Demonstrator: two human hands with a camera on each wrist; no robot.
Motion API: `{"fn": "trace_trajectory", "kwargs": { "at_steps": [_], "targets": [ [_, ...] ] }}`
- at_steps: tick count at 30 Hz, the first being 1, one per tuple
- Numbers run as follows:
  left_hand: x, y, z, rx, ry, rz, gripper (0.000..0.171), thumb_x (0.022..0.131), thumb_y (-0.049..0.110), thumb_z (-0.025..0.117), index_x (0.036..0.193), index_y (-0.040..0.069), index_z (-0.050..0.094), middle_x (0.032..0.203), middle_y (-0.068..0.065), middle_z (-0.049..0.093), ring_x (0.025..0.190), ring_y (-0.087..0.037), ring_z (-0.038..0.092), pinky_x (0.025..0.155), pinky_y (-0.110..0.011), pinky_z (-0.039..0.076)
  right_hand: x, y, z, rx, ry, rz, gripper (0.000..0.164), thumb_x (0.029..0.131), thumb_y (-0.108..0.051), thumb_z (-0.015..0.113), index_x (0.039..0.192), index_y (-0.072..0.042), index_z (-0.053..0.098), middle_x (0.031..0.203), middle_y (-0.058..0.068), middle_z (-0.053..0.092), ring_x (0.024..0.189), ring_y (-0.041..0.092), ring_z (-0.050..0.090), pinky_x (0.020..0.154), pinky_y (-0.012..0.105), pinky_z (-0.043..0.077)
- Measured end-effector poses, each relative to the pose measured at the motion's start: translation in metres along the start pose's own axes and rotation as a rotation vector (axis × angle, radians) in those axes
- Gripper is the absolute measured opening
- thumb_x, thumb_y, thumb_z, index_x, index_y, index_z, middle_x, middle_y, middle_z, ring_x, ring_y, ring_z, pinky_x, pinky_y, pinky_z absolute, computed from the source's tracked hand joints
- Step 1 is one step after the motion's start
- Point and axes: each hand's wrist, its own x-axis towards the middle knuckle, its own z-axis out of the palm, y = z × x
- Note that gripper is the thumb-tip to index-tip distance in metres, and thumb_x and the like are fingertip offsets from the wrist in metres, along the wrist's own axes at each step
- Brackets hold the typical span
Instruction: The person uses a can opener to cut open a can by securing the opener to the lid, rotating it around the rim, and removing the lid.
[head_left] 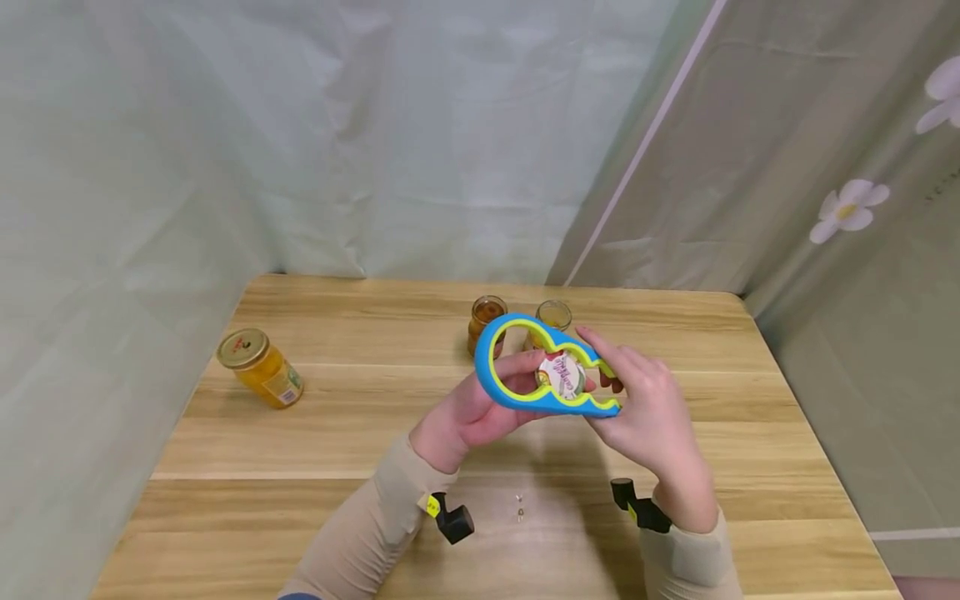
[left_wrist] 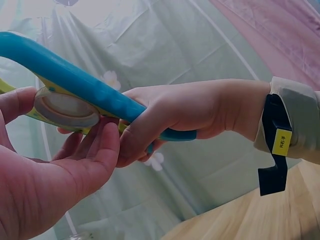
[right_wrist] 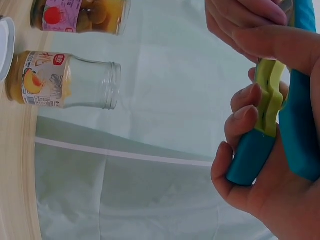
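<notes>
Above the table a blue and yellow-green jar opener (head_left: 491,379) is held up by my right hand (head_left: 651,404), whose fingers wrap its two handles in the right wrist view. My left hand (head_left: 480,408) pinches a round printed jar lid (head_left: 561,375), which sits between the opener's scalloped arms. In the left wrist view the lid's pale underside (left_wrist: 67,109) shows, with thumb and fingertips at its edge. Behind the hands stand two lidless glass jars: one with dark contents (head_left: 487,317), the other a peach-labelled jar (right_wrist: 47,80) filled only partway.
A jar of orange fruit (head_left: 270,371) with its gold lid on stands at the table's left. Part of a white disc (right_wrist: 5,47) shows at the right wrist view's left edge. Pale curtains (head_left: 450,150) hang behind the wooden table (head_left: 375,325).
</notes>
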Motion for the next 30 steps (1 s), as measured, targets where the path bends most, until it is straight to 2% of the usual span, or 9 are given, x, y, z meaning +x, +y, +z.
{"fn": "trace_trajectory", "kwargs": {
  "at_steps": [5,12,21,25,30],
  "targets": [
    [0.0009,0.0004,-0.0005,0.000,0.000,0.000,0.062,0.095,0.039,0.065,0.140,0.006,0.037,0.130,-0.017,0.056,0.121,-0.032,0.053,0.099,-0.036,0.049,0.0013,0.0013,-0.0035,-0.003,-0.022,-0.020,0.087,0.069,-0.028,0.085,0.147,-0.026,0.048,0.080,-0.007,0.058,0.070,0.009,0.050,0.059,0.033,0.046],
    [-0.0018,0.0008,-0.0003,0.046,0.016,-0.027,0.064,0.095,0.039,0.065,0.141,0.005,0.037,0.133,-0.015,0.053,0.123,-0.031,0.051,0.099,-0.036,0.048,-0.0019,0.0031,-0.0019,0.002,-0.024,-0.043,0.089,0.067,-0.026,0.085,0.147,-0.024,0.047,0.079,-0.007,0.056,0.071,0.009,0.048,0.058,0.032,0.045],
    [0.0019,0.0036,-0.0001,0.104,0.006,0.003,0.053,0.099,0.037,0.060,0.135,0.001,0.046,0.126,-0.018,0.060,0.119,-0.034,0.055,0.095,-0.036,0.051,0.0007,0.0043,-0.0063,-0.066,0.005,-0.038,0.091,0.065,-0.025,0.085,0.147,-0.026,0.047,0.075,-0.005,0.052,0.069,0.010,0.046,0.062,0.038,0.036],
    [0.0011,0.0018,-0.0007,0.111,-0.017,0.009,0.050,0.099,0.036,0.060,0.133,0.002,0.045,0.126,-0.019,0.060,0.121,-0.036,0.053,0.096,-0.036,0.051,-0.0013,0.0025,-0.0070,-0.056,-0.008,-0.030,0.091,0.065,-0.026,0.085,0.147,-0.028,0.047,0.077,-0.008,0.051,0.071,0.010,0.046,0.064,0.038,0.036],
    [-0.0022,0.0017,-0.0010,0.138,-0.016,0.009,0.048,0.099,0.036,0.060,0.132,0.003,0.046,0.125,-0.018,0.061,0.118,-0.032,0.055,0.095,-0.034,0.051,-0.0033,-0.0004,-0.0055,-0.041,-0.004,-0.026,0.090,0.065,-0.025,0.085,0.147,-0.028,0.047,0.077,-0.008,0.051,0.071,0.010,0.046,0.066,0.039,0.037]
  ]
}}
